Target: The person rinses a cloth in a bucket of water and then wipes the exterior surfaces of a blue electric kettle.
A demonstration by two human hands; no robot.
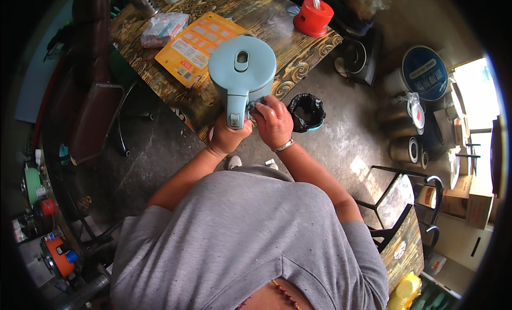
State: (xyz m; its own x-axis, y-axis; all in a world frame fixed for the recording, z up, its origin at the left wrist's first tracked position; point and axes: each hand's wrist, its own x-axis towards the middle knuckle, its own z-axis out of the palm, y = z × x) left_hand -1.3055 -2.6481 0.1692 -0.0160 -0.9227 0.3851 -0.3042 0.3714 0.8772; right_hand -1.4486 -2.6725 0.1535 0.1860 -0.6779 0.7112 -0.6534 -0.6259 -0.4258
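Observation:
A light-blue electric kettle (258, 76) with a round lid is held up in front of me, over the near corner of a patterned wooden table (272, 14). My left hand (230, 134) is wrapped around the lower part of its handle. Pinched in the fingers of my right hand (276, 122) is a dark, crumpled scrubbing pad or cloth (256, 105), against the kettle's side just right of the handle. The lid hides most of the kettle's body and its base.
On the table lie an orange printed board (186, 50), a plastic-wrapped packet (165, 29) and a red tissue holder (314, 17). A bin with a black liner (307, 112) stands on the floor to the right. Chairs (98, 122) flank me, with metal canisters (400, 116) farther right.

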